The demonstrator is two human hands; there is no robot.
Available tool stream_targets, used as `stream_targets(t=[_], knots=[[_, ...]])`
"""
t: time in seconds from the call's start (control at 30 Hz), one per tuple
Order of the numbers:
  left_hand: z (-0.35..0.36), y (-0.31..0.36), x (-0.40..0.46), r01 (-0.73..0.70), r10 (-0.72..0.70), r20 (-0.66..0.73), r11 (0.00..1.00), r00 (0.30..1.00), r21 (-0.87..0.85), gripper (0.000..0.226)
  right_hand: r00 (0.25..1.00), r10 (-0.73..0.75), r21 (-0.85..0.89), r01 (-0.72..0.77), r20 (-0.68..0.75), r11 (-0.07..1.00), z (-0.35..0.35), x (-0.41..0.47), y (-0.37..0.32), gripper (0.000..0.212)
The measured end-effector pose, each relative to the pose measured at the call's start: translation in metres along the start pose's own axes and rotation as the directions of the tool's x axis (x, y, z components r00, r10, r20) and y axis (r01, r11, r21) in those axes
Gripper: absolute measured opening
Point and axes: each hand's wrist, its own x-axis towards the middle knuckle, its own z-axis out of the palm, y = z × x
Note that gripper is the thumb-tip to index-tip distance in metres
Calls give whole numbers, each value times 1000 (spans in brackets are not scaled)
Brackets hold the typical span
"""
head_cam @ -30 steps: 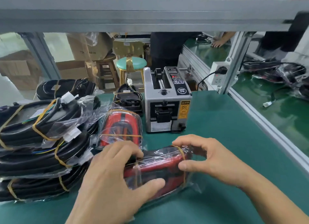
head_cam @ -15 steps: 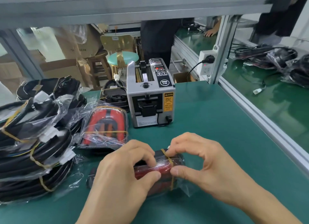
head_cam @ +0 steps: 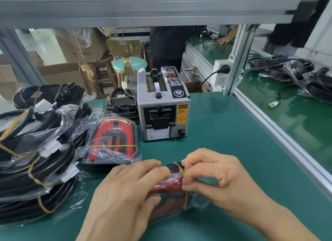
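Clamping the bagged red part (head_cam: 167, 202) at six o'clock on the worktop (head_cam: 233, 141) under the left hand (head_cam: 125, 195), pinching its rubber band (head_cam: 178, 166) with the right hand (head_cam: 220, 183); could snap the band or split the bag if overstretched.

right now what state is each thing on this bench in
bagged red part, gripped by left hand and right hand
rubber band, looped round that part
second red part, bagged, banded, lying flat
cable bundles, bagged, banded, stacked
wall socket, plug in, red light on

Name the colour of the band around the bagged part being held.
Yellowish tan: the rubber band wraps the red bagged part; head view shows it best.
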Motion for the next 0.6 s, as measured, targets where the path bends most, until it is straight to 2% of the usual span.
stream_targets(t=[0.07, 0.17, 0.2, 0.27, 0.37, 0.5, 0.6], knots=[[2, 1, -2, -19, 19, -26, 1000, 999, 14, 72, 996, 88, 65, -86, -26, 994, -6, 0, -3, 10], [6, 3, -5, -19, 21, -126, 1000, 992, 20, 51, 966, 242, -42, -247, -91, 968, -5, 6, -11, 17], [7, 5, -5, -19, 23, -146, 999, 989, 31, 42, 949, 303, -80, -309, -82, 948, -5, 9, -14, 18], [7, 7, -5, -20, 28, -159, 998, 987, 52, 39, 922, 385, -163, -386, -40, 908, -6, 19, -22, 15], [6, 8, -4, -21, 34, -165, 996, 986, 82, 37, 910, 410, -335, -366, 69, 868, -10, 38, -34, 7], [6, 9, -7, -20, 34, -119, 993, 992, 115, 38, 893, 398, -500, -252, 210, 828, -11, 59, -42, 12], [-3, -2, -13, -17, 25, -78, 995, 997, 100, 35, 907, 381, -505, -248, 178, 827, -5, 59, -36, 18]])
